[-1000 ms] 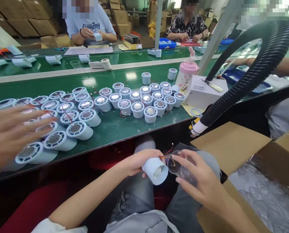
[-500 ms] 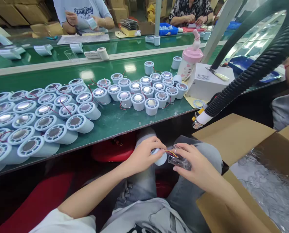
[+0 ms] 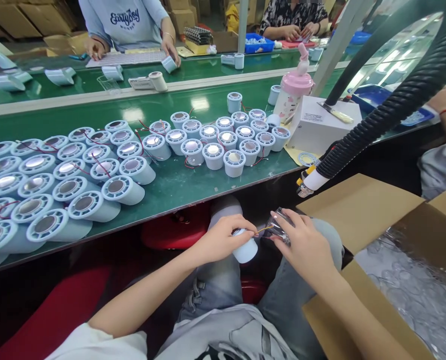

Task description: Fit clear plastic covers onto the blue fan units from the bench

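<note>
Over my lap, my left hand [image 3: 232, 235] is closed around a light-blue plastic cup-shaped housing [image 3: 246, 251]. Thin yellow and dark wires [image 3: 263, 230] run from beside its fingertips across to my right hand. In my right hand [image 3: 301, 245] is a clear plastic cup [image 3: 280, 225], gripped between thumb and fingers and tilted on its side. The wire ends reach the cup; whether they pass inside it I cannot tell. On the green bench stand several similar light-blue housings [image 3: 234, 162], with round metallic discs in their tops and red wires on some.
An open cardboard box [image 3: 339, 325] of clear plastic parts stands at my right. Above it hangs a black corrugated hose [image 3: 380, 112] with a white nozzle. A grey-white box [image 3: 320, 125] and pink-lidded bottle [image 3: 294, 90] stand at the bench's right. Co-workers [image 3: 127, 25] sit opposite.
My right hand has turned the clear cup, its mouth now facing more up and left, with the wires stretched straighter. A co-worker opposite has lowered a light-blue part to the belt.
</note>
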The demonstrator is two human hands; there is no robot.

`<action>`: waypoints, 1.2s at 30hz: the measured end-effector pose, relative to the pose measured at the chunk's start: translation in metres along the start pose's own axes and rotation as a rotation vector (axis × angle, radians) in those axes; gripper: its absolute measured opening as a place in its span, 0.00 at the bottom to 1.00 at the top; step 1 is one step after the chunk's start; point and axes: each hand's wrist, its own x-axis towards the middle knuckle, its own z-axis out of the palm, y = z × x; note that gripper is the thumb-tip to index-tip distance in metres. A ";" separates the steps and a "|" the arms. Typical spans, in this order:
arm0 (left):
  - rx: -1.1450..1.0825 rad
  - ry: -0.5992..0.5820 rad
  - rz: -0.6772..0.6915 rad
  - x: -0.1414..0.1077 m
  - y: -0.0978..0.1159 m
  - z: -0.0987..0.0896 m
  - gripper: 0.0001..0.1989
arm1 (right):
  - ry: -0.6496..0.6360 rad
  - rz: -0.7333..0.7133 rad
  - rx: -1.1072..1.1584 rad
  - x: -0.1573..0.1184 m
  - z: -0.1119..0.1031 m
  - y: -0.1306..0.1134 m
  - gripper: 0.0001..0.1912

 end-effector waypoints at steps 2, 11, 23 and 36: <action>-0.056 0.006 -0.064 0.002 -0.002 -0.001 0.12 | -0.012 0.003 0.106 -0.001 -0.001 0.001 0.23; -0.367 -0.167 -0.304 0.003 -0.013 0.000 0.17 | 0.046 0.103 -0.028 0.002 0.004 0.009 0.21; 0.046 0.113 -0.035 -0.013 0.003 0.004 0.13 | -0.188 -0.126 0.210 -0.006 -0.010 -0.007 0.23; -0.198 0.049 -0.201 -0.025 0.002 0.016 0.17 | -0.051 -0.163 0.175 -0.024 -0.012 -0.020 0.27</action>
